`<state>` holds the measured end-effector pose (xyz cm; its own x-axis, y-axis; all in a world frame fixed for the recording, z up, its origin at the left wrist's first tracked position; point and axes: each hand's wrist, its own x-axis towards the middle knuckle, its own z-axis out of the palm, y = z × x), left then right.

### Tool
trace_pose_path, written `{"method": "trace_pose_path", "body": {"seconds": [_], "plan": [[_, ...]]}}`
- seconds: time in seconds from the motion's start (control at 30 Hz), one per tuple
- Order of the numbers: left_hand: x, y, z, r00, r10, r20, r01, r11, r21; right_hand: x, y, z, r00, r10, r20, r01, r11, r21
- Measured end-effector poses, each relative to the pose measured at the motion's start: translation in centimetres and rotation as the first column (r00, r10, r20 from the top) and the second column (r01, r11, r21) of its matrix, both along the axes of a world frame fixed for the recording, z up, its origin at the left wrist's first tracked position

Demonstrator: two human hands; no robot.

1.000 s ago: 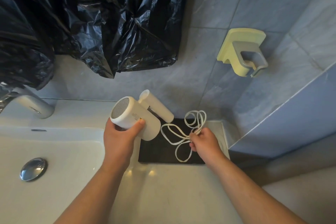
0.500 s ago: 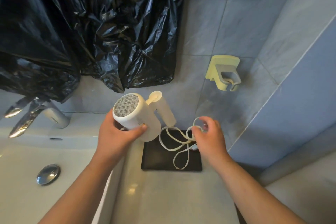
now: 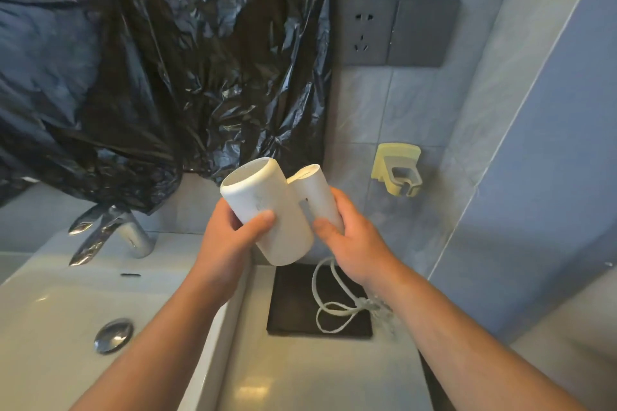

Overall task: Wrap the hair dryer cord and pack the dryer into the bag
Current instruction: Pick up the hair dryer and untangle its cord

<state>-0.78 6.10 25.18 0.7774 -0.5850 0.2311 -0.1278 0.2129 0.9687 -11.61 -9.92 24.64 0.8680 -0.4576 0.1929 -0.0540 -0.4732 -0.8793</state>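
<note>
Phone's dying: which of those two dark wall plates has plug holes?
The left plate, beside the black plastic sheet; the right plate is blank.

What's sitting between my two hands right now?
The white hair dryer: the left hand grips its barrel, the right hand holds its handle, seen in the head view.

Crinkled black plastic sheeting [image 3: 167, 60] hangs at ten o'clock. Below it, at nine, stands a chrome faucet [image 3: 110, 233] over a white basin [image 3: 50, 310] whose drain stopper [image 3: 113, 334] sits at eight. At one o'clock is a grey wall socket [image 3: 365, 31] with a blank plate [image 3: 422, 32] touching its right side, and at three a pale yellow holder [image 3: 397, 168] on the tiles.
</note>
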Motion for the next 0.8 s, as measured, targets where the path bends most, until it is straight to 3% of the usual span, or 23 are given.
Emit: {"method": "trace_pose_path", "body": {"seconds": [0.17,0.47,0.8], "plan": [[-1.1,-0.8,0.6,0.997,0.059,-0.048,-0.063,0.994,-0.089,-0.3,0.8,0.2,0.999,0.014,0.047,-0.015,1.000,0.027],[-1.7,-1.1,1.0,0.992,0.123,0.001,-0.122,0.992,-0.035,-0.5,0.9,0.6,0.991,0.029,0.133,-0.033,0.999,0.027],[-1.9,-1.7,1.9,0.992,0.122,0.017,-0.121,0.991,-0.048,-1.1,0.6,1.8,0.987,0.002,0.162,0.013,0.996,-0.090]]}}
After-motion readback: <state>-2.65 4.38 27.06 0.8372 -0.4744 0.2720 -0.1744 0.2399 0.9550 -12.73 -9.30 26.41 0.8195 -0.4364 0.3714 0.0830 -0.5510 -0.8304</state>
